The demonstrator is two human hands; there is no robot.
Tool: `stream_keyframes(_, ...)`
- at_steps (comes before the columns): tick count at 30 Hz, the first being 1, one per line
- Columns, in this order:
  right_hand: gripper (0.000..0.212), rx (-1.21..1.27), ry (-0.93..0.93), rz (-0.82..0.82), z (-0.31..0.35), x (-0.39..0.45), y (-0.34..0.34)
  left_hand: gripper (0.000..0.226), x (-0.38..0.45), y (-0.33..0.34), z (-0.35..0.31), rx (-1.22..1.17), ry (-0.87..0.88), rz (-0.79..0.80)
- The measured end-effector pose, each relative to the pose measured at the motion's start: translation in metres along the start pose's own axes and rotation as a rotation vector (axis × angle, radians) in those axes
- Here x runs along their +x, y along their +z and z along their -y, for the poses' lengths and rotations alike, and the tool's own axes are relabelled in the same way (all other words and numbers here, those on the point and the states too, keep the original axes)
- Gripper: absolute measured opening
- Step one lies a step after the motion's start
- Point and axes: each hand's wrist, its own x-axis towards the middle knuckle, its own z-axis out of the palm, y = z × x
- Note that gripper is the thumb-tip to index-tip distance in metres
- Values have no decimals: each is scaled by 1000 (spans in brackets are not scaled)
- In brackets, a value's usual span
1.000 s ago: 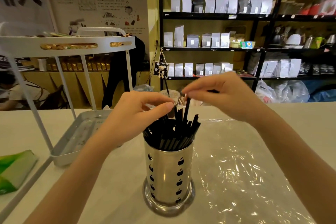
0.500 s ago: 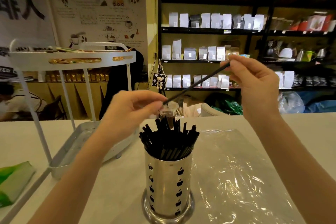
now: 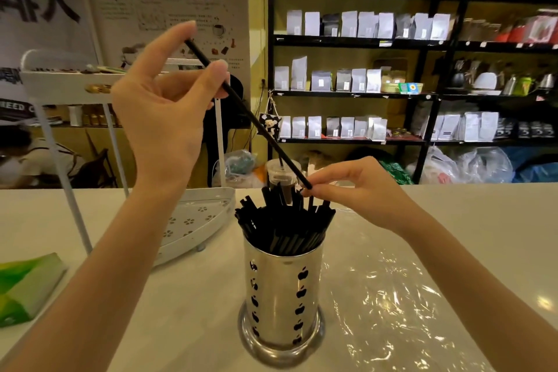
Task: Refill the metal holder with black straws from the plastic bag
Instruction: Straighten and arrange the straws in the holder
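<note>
A shiny metal holder [image 3: 280,299] with apple-shaped cutouts stands at the counter's front middle, packed with black straws [image 3: 283,220]. One long black straw [image 3: 253,121] slants above it, from upper left down to the right. My left hand [image 3: 163,106] is raised and pinches the straw's upper part between thumb and fingers. My right hand [image 3: 356,187] is low, just behind the holder's top, with its fingertips pinched on the straw's lower end. The clear plastic bag [image 3: 389,290] lies flat on the counter to the right of the holder.
A white tiered rack [image 3: 193,220] stands on the counter to the left. A green packet [image 3: 24,287] lies at the left edge. A plastic cup with a dark drink [image 3: 282,175] sits behind the holder. Shelves of pouches fill the back wall, and a person sits at far left.
The single straw came out of the bundle and flipped its slant. My left hand rose high with one end, while my right hand dropped from up high to the holder's top.
</note>
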Motion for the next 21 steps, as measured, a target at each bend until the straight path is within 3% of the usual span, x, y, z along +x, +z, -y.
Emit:
stream_keyframes(6, 16, 80, 9, -84, -2, -9, -5, 37, -15, -1, 5, 181, 99, 289)
stream_keyframes(9, 19, 156, 18, -70, -1, -15, -4, 32, -28, 1, 6, 271, 17, 599)
stream_keyframes(13, 17, 170, 47, 11, -2, -25, -1, 22, -46, 3, 18, 331, -85, 825)
stream_keyframes(17, 17, 120, 26, 0, 0, -32, -5, 16, -54, -1, 25, 322, -195, 958)
stream_keyframes(21, 21, 102, 16, 17, 0, -39, -7, 31, -59, -3, 23, 171, -321, 891)
